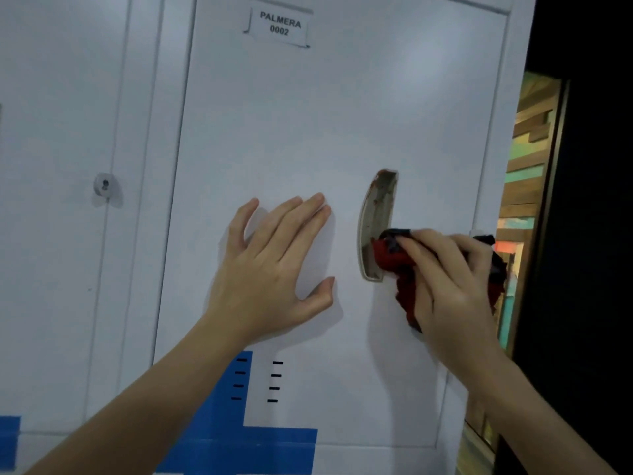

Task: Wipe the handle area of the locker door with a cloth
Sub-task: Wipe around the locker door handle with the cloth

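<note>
1. Left hand [274,265]: fingers straight and spread, palm flat on the white locker door [291,114], left of the handle [375,221].
2. Right hand [455,286]: fingers curled round a red and black cloth [394,257].
3. Cloth pressed into the lower part of the curved recessed handle.
4. Label [280,27] near the door's top reads "PALMERA 0002".

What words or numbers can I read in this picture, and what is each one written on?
"PALMERA": top line of the white label card in its holder near the top of the locker door.
"0002": second line of the same card.
Nothing else to read: the short black dashes lower down are vent slots, and the blue tape, handle and cloth show no writing.
</note>
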